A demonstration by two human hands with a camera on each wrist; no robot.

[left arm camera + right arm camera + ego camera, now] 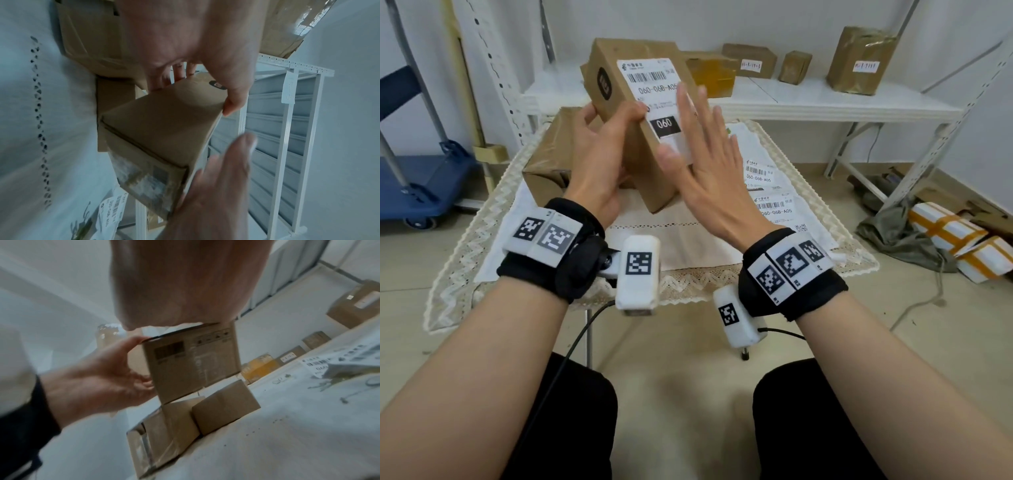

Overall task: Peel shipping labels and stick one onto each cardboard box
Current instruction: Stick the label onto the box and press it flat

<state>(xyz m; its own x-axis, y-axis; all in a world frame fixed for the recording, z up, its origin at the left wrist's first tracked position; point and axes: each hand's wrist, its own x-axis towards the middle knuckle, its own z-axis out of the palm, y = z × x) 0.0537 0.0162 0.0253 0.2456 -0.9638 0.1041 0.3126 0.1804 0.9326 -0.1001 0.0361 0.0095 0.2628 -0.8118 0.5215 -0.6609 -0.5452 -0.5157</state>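
My left hand [602,150] grips a tall brown cardboard box [619,102] and holds it tilted above the table. A white shipping label [650,85] marked 060-06B-A05 covers its upper face. My right hand [702,150] lies flat with straight fingers against the lower right part of that label. The left wrist view shows the box [164,123] from below, my left thumb on its edge and the right hand [222,178] at its side. In the right wrist view the box's printed end [191,360] shows with the left hand [107,379] curled round it.
A larger taped box [548,161] and another behind it sit on the cloth-covered table [688,246]. Loose label sheets [767,192] lie at the table's right. A white shelf [808,99] behind holds several labelled boxes. A blue cart [417,178] stands left; wrapped parcels [955,236] lie on the floor at right.
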